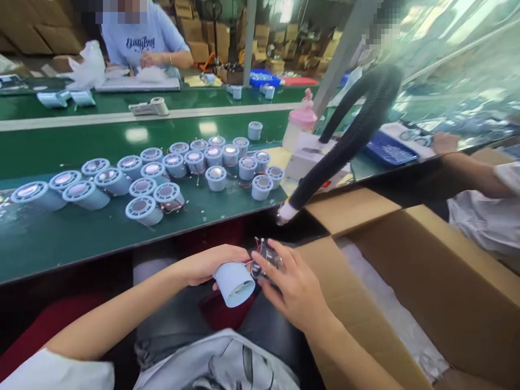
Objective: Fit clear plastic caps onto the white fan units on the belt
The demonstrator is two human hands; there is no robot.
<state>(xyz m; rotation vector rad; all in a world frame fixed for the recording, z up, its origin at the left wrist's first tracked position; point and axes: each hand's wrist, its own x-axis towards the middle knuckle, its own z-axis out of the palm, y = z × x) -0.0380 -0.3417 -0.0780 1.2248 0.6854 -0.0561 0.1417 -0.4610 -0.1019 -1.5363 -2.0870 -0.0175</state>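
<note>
My left grip (221, 261) is clamped on a smooth, pale blue cup (235, 286), tilted above my lap, its hollow round mouth facing down toward me. My right grip (293, 284) has its fingers curled around a glossy, see-through part (266, 264) with thin wires, just beside the cup. Ahead, on the green desk (93, 246), stand rounded blue housings (217, 179) with shiny discs. A ribbed black hose (345, 146) arches down near my hands; a cardboard box (467, 287) crowds my right.
</note>
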